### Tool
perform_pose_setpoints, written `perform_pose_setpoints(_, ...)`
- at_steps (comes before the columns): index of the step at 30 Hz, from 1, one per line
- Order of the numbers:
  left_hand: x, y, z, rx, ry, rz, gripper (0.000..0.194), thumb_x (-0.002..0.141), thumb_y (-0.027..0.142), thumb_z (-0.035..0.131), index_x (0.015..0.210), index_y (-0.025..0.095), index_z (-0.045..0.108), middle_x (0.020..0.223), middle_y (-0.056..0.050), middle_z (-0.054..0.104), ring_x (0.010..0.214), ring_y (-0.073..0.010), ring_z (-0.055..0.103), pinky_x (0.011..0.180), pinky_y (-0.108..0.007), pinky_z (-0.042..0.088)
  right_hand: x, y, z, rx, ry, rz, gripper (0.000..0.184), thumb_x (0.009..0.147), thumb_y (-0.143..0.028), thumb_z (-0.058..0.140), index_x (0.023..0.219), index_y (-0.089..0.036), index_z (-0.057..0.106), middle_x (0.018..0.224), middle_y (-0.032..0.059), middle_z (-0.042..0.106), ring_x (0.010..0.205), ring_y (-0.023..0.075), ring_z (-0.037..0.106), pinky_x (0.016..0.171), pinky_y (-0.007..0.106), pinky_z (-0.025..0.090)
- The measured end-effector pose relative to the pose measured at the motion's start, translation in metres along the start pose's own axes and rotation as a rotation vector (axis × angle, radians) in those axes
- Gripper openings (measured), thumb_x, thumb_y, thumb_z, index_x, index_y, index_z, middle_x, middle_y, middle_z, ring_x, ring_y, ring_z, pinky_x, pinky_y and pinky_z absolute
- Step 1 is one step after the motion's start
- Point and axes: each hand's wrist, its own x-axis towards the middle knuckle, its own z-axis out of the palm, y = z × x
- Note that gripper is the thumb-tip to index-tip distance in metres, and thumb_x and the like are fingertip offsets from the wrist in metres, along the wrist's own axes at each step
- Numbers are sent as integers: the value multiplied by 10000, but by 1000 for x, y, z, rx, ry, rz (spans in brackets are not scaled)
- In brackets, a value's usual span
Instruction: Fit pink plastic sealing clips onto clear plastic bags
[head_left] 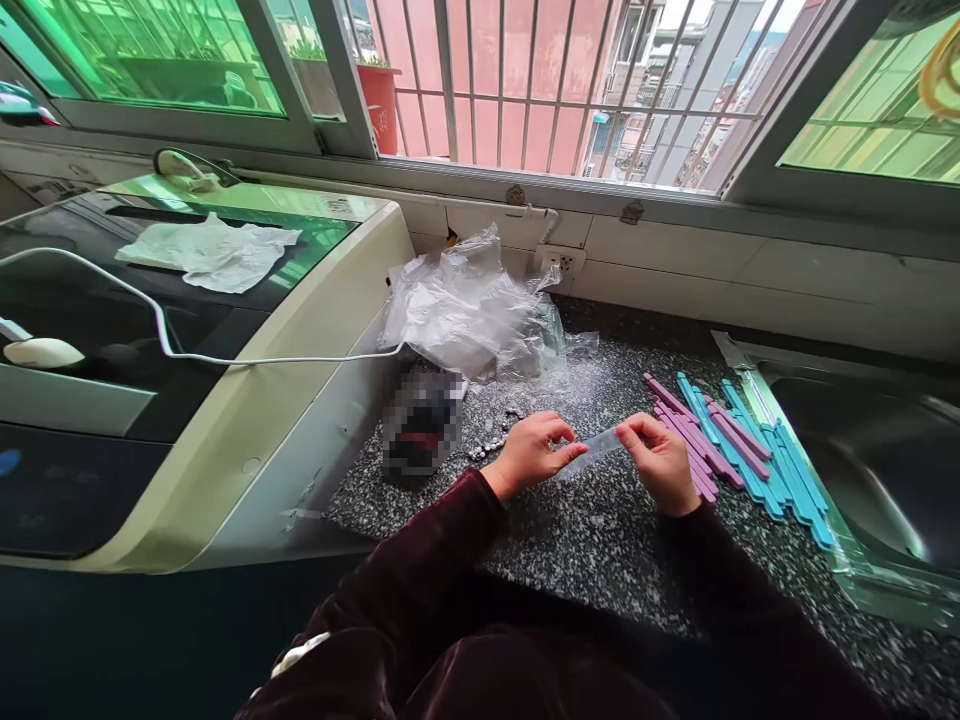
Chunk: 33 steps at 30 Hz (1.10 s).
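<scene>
Pinching clear plastic strip [598, 449] with left hand [536, 452] and right hand [664, 465], left of sink [885, 470]. See purple sticks [702, 441], teal sticks [801, 482] nearer sink.

Speckled black-and-white stone surface [577, 540]. Far left: crumpled clear plastic bags [480, 315], heaped. Left: blurred-out dark object [422, 428], small beaded string [491, 444] just right of it. Right: pink sticks [697, 443] and teal sticks [801, 483], loose pile, some overlapping, just left of metal sink [855, 578].

You have two hands [536, 452] [666, 468], one clear strip [598, 446], one sink [885, 460], one socket [564, 262], and overlapping sticks [807, 490] you can't count.
</scene>
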Motion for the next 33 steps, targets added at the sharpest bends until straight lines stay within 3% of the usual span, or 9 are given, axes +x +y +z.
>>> perform_pose_setpoints(5,0,2,0,-199,25,-12,254,805,333,545,633,160,616,626,-11,529,609,-110,480,586,-232,381,-3,-4,5,-68,-35,-126,229,789,-387,553,661,-198,574,686,22,559,674,151,521,655,289,433)
perform_pose_setpoints(9,3,-1,-3,-567,188,-198,301,747,410,599,613,141,583,588,11,507,557,-87,436,540,-221,357,0,3,1,-31,50,-94,225,795,-409,551,794,-191,605,775,37,570,717,155,536,657,285,442)
perform_pose_setpoints(13,4,-2,-3,-774,240,-320,323,678,451,651,614,142,579,554,34,477,535,-73,397,540,-221,334,-1,6,0,38,-64,-42,237,797,-421,548,771,-193,607,743,25,572,678,143,526,621,269,429)
perform_pose_setpoints(22,3,3,-3,-774,105,-387,363,643,484,660,640,136,557,553,44,448,524,-68,369,511,-216,290,-7,-3,4,14,-87,-111,217,810,-330,552,646,-189,537,662,5,510,641,128,479,612,265,397)
perform_pose_setpoints(27,5,3,-6,-768,151,-308,340,641,452,680,626,135,557,632,21,475,580,-80,412,548,-222,315,-9,-8,5,-18,-168,-131,220,817,-312,544,635,-190,528,642,5,510,623,126,478,601,265,396)
perform_pose_setpoints(33,6,1,-6,-817,174,-352,363,633,456,684,570,134,527,575,38,437,554,-70,369,532,-218,288,-8,-9,2,-24,-178,-163,229,813,-313,551,620,-191,533,658,16,528,653,140,498,626,280,409)
